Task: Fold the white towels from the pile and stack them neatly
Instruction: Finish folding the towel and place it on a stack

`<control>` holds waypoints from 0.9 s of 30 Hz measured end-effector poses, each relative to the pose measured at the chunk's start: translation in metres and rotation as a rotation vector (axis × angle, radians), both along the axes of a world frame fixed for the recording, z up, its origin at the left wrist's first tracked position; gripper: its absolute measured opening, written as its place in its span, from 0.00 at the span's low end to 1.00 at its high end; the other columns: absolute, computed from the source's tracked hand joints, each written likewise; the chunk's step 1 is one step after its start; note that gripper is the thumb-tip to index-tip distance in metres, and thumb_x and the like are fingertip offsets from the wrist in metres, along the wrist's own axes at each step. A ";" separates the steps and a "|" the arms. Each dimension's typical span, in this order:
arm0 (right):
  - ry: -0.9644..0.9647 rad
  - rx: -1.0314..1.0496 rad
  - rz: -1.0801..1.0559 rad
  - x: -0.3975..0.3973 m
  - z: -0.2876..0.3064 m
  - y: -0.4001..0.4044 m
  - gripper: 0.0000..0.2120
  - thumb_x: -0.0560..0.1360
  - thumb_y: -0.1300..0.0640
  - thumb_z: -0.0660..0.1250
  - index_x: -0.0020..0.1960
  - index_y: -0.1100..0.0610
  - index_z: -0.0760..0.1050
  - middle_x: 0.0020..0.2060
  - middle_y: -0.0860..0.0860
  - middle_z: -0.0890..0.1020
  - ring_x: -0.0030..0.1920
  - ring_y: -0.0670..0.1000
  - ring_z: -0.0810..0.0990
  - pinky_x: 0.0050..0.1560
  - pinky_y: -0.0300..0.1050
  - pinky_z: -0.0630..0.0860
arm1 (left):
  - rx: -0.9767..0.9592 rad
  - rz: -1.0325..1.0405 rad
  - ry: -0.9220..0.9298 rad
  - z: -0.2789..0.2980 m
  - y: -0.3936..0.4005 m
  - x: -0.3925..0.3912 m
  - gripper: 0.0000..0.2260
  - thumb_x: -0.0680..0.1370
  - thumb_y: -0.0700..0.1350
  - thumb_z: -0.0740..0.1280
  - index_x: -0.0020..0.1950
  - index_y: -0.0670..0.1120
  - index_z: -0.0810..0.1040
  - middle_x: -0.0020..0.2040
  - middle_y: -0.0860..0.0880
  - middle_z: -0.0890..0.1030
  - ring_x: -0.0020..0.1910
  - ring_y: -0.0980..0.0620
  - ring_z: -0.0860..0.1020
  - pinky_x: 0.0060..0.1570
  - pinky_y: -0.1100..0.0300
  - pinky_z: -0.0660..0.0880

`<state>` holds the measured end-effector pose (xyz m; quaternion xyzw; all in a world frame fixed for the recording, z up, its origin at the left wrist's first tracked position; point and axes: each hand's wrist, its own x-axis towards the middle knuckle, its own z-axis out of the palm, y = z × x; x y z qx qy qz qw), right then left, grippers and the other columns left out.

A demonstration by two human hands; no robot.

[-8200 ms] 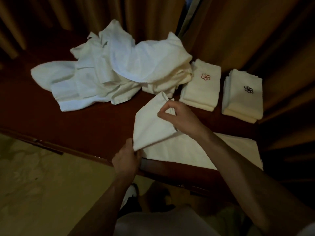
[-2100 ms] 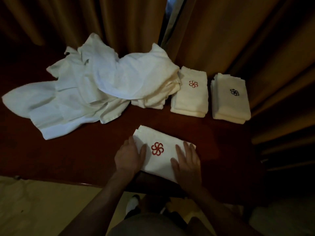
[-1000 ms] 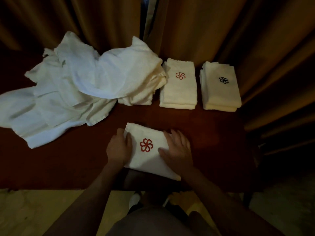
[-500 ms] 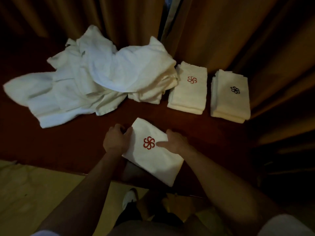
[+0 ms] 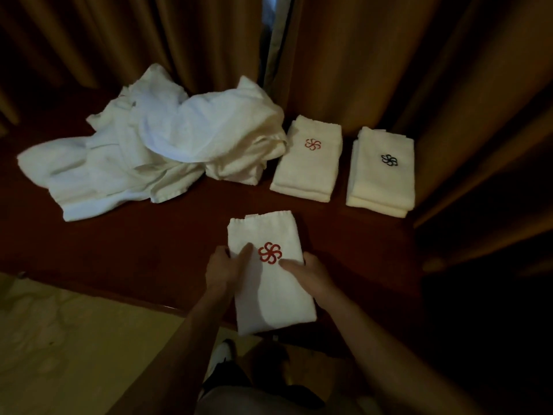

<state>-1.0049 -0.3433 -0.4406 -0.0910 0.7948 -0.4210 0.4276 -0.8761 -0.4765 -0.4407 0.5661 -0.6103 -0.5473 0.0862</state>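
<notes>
Bare tabletop (image 5: 179,235) ahead of my hands is passable. Loose towel pile (image 5: 167,145) blocks far left, two folded stacks (image 5: 308,169) (image 5: 383,181) far right.

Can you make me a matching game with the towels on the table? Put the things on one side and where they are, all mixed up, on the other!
Things:
1. unfolded towel pile
2. stack with the red logo
3. stack with the dark logo
4. folded towel

Places:
A. far right, by the curtain
B. held by the left hand and right hand at the table edge
C. far left
D. between the pile and the other stack

Pairs: 1-C, 2-D, 3-A, 4-B
</notes>
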 end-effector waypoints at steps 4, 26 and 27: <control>0.009 -0.048 -0.073 -0.004 0.006 0.017 0.19 0.74 0.41 0.70 0.57 0.53 0.78 0.49 0.50 0.84 0.48 0.51 0.83 0.52 0.53 0.81 | 0.128 0.066 0.161 0.010 0.024 -0.017 0.22 0.76 0.59 0.69 0.62 0.47 0.69 0.58 0.46 0.78 0.53 0.46 0.79 0.55 0.47 0.77; 0.168 -0.309 -0.513 -0.168 0.084 -0.065 0.15 0.77 0.45 0.68 0.59 0.52 0.77 0.51 0.49 0.83 0.50 0.51 0.82 0.55 0.55 0.80 | 0.174 -0.255 0.451 0.088 -0.080 -0.217 0.18 0.75 0.63 0.69 0.61 0.55 0.81 0.53 0.54 0.85 0.53 0.50 0.83 0.59 0.47 0.78; 0.179 -0.296 -0.517 -0.178 0.084 -0.074 0.15 0.77 0.45 0.67 0.59 0.52 0.77 0.52 0.49 0.83 0.51 0.51 0.81 0.56 0.54 0.80 | 0.198 -0.251 0.449 0.087 -0.090 -0.229 0.18 0.75 0.62 0.69 0.60 0.54 0.81 0.52 0.53 0.85 0.52 0.50 0.83 0.58 0.47 0.78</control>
